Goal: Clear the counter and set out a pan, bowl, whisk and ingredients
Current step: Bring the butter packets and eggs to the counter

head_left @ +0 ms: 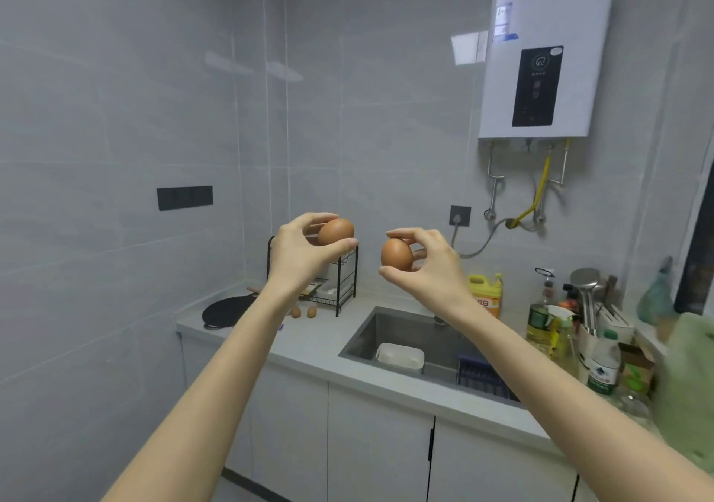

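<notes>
Above the desk (320,343), my left hand (305,254) pinches one brown egg (336,231), my right hand (429,265) a second egg (396,255); setting out ingredients, I judge both need gentle placing beside the black pan (228,310).

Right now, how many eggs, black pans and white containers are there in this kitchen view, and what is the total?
Eggs: 4, one in the left hand, one in the right hand, two on the counter
Black pan: 1
White container, in the sink: 1
Total: 6
</notes>
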